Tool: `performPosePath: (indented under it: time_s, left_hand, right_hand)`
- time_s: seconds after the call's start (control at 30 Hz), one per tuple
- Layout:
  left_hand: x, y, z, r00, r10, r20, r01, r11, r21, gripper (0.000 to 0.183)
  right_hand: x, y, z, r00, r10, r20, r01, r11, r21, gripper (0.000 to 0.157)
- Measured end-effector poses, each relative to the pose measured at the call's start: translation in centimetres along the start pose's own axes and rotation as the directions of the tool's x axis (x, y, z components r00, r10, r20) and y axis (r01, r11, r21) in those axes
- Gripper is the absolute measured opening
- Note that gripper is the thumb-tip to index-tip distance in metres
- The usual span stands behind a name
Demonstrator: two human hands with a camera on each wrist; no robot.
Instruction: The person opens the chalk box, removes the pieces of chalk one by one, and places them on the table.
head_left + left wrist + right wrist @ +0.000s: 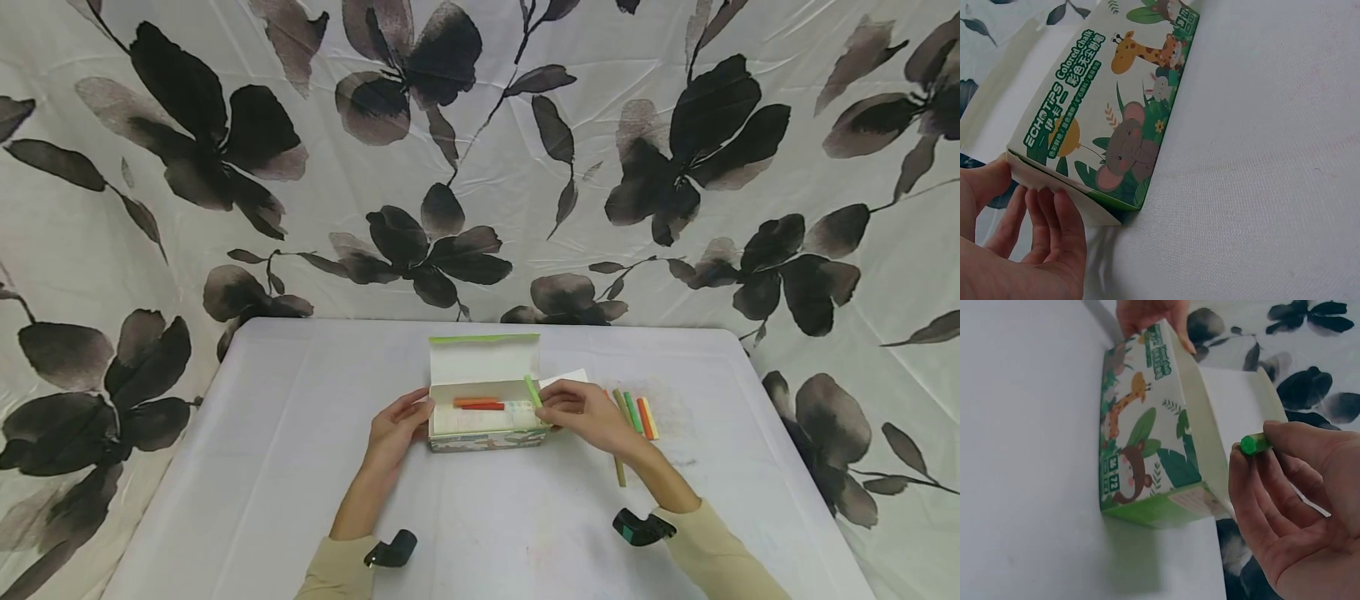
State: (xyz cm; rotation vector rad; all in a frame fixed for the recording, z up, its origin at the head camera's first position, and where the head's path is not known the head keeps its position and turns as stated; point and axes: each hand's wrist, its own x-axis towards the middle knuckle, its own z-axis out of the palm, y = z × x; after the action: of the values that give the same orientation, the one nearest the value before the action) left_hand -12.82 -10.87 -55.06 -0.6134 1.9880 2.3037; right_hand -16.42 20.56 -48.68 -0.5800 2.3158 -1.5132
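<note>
A white and green colored chalk box (480, 444), printed with cartoon animals, stands on the table with its lid (484, 360) raised at the back. Inside lie an orange chalk stick (471, 402) and a red one (483, 407). My left hand (395, 429) holds the box's left end, thumb at the corner and bent fingers against the end flap (1063, 194). Between thumb and fingertips, my right hand (592, 414) pinches a light green chalk stick (532, 390) over the box's right end. Its green end (1249, 445) faces the right wrist camera.
Right of the box, partly behind my right hand, several chalk sticks lie side by side, including a green one (632, 412) and a yellow one (652, 419). A brown stick (620, 472) lies nearer me. White paper (567, 376) shows behind my right hand. Floral cloth (555, 192) hangs behind the table.
</note>
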Motion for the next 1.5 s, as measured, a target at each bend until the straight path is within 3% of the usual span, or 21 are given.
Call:
performPosePath:
  time_s: [0.37,0.67,1.07,1.5]
  left_hand:
    - [0.0,0.0,0.1,1.000,-0.003,-0.006,0.003,1.000,-0.006,0.043]
    - [0.4,-0.1,0.1,1.000,0.003,-0.006,-0.003,1.000,-0.006,0.041]
    - [0.7,0.1,0.0,1.000,-0.003,-0.006,0.003,1.000,-0.002,0.042]
    - [0.7,0.1,0.1,1.000,0.002,-0.007,-0.002,1.000,-0.020,0.042]
  right_hand:
    - [-2.4,1.0,-2.1,0.999,0.035,-0.041,-0.032,0.997,0.070,0.034]
    - [-4.8,2.9,-4.3,0.988,0.054,-0.143,-0.049,0.998,0.033,0.038]
    - [-7.7,6.7,-6.4,0.955,0.172,-0.241,-0.169,0.985,0.035,0.043]
    - [-10.3,10.2,-7.8,0.919,0.287,-0.271,-0.291,0.956,0.025,0.046]
